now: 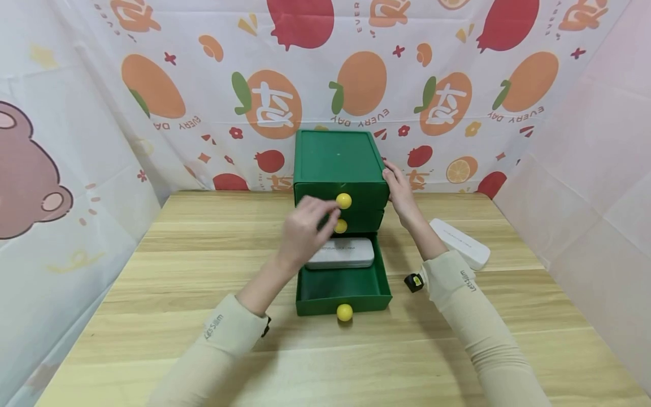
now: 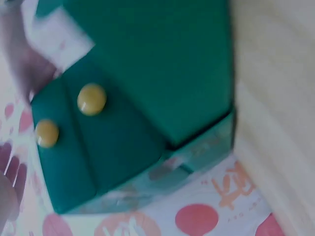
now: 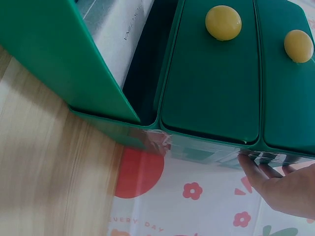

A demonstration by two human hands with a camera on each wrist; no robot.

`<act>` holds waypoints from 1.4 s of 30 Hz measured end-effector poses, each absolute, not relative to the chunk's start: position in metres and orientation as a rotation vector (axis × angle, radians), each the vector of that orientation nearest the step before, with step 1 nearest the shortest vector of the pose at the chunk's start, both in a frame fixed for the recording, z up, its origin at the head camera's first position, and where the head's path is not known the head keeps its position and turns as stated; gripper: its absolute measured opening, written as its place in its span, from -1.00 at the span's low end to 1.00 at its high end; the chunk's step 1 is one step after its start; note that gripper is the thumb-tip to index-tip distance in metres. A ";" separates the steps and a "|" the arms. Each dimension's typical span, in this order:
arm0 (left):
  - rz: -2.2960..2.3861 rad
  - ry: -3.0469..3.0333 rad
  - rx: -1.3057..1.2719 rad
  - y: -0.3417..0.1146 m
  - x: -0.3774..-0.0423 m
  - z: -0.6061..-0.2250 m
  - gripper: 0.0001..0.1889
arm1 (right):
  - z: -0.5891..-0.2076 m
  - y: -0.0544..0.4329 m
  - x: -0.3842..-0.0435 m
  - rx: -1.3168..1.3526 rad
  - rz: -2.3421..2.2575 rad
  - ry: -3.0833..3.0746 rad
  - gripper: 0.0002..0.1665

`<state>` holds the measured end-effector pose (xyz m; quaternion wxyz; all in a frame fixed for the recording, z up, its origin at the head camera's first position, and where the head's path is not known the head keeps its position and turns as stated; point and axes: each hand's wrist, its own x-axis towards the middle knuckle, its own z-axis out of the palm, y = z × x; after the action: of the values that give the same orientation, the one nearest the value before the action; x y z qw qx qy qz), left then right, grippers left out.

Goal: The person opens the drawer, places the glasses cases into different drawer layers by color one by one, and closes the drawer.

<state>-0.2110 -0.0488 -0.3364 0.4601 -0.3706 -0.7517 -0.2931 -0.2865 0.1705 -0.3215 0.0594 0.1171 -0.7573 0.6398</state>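
Observation:
A green drawer cabinet (image 1: 335, 155) with yellow knobs stands near the back of the table. Its bottom drawer (image 1: 338, 285) is pulled out and contains a white case (image 1: 342, 254) with dark lettering. The upper two drawers are closed. My left hand (image 1: 305, 230), blurred, hovers in front of the cabinet, close to the top knob (image 1: 343, 201) and middle knob (image 2: 92, 99). Its fingers look relaxed in the left wrist view, apart from the knobs. With extended fingers, my right hand (image 3: 285, 189) touches the cabinet's right side wall.
Another white case (image 1: 460, 243) lies on the wooden table (image 1: 203, 271) to the right, beside my right forearm. Behind the cabinet hangs a fruit-print cloth (image 1: 315, 45). Pale cloths also border the table on the left and right.

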 end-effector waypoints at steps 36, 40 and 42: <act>-2.375 -2.165 -0.084 -0.091 -0.280 -0.332 -0.20 | -0.332 0.216 -0.281 0.427 1.767 -2.306 -0.44; -2.370 -2.144 -0.052 -0.090 -0.281 -0.331 -0.20 | -0.340 0.250 -0.283 0.355 1.458 -2.515 -0.49; -2.365 -2.136 -0.040 -0.090 -0.281 -0.331 -0.20 | -0.346 0.266 -0.284 0.319 1.340 -2.614 -0.49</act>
<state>-0.2810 -0.0903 -0.3308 -0.0228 -0.0125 -0.6700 -0.7419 -0.2842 0.2655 -0.3456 0.0934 0.1073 -0.8808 0.4516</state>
